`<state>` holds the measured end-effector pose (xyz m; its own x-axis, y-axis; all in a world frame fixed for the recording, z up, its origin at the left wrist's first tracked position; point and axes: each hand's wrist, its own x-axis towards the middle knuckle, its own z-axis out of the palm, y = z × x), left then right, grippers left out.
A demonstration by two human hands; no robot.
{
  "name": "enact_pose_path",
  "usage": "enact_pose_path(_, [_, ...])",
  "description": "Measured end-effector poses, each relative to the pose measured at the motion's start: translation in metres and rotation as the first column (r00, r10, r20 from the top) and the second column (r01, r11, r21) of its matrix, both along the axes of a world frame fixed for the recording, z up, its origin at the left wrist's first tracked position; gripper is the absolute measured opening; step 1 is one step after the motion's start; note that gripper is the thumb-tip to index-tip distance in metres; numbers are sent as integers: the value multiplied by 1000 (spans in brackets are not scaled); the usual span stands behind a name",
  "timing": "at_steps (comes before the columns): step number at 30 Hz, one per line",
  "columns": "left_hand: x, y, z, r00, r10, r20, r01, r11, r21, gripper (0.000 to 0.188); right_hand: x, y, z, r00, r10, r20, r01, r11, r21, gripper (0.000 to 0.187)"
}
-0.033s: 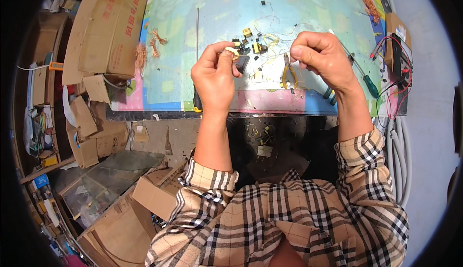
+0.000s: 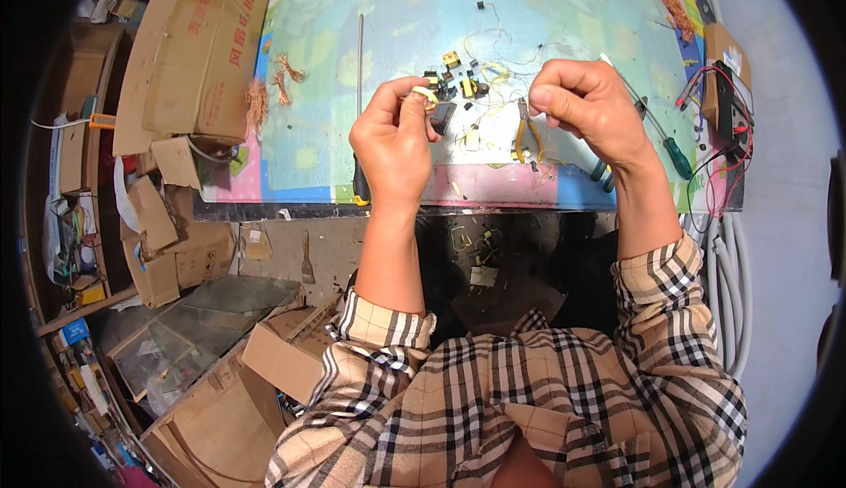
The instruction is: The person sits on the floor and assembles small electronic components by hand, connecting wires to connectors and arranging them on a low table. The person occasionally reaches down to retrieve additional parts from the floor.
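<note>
Above the near half of the table, my left hand [image 2: 394,149] is closed on a small pale-yellow ring-shaped piece [image 2: 425,96], pinched between thumb and fingers. To the right, my right hand [image 2: 592,107] is closed in a pinch. Whatever it grips is too fine to make out. Between the hands lie pliers with yellow handles [image 2: 522,136], below and left of the right fingers. Several small black and yellow transformer parts [image 2: 469,88] are scattered beyond them, among loose thin yellowish wire [image 2: 496,72].
A long screwdriver [image 2: 359,92] lies left of my left hand; a green-handled screwdriver [image 2: 677,158] is at the right. Copper wire bundles [image 2: 284,78] lie at the left and far right. A tall carton [image 2: 207,56] borders the table's left. A black meter with leads [image 2: 730,118] sits at the right edge.
My left hand has shifted very slightly to the right with the pale-yellow piece. The right hand stays in place.
</note>
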<state>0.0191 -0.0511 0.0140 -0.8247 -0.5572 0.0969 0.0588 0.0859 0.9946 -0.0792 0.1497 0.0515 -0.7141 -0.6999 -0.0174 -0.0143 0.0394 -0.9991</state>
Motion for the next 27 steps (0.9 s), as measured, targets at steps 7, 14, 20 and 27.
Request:
enact_pose_path(7, [0,-8,3,965,-194,176,133,942,309,15,-16,5,-18,993,-122,4,121,987,109,21])
enact_pose_path(14, [3,-18,4,946,-322,40,221,730,647,16,-20,-4,-42,923,-224,-313,315,907,280,25])
enact_pose_path(20, [6,-19,3,910,-415,-9,334,720,608,15,-20,-4,-51,836,-214,-506,398,871,289,22])
enact_pose_path(27, [8,-11,7,887,-460,-37,391,706,591,15,-22,-5,-45,802,-265,-536,526,739,421,21])
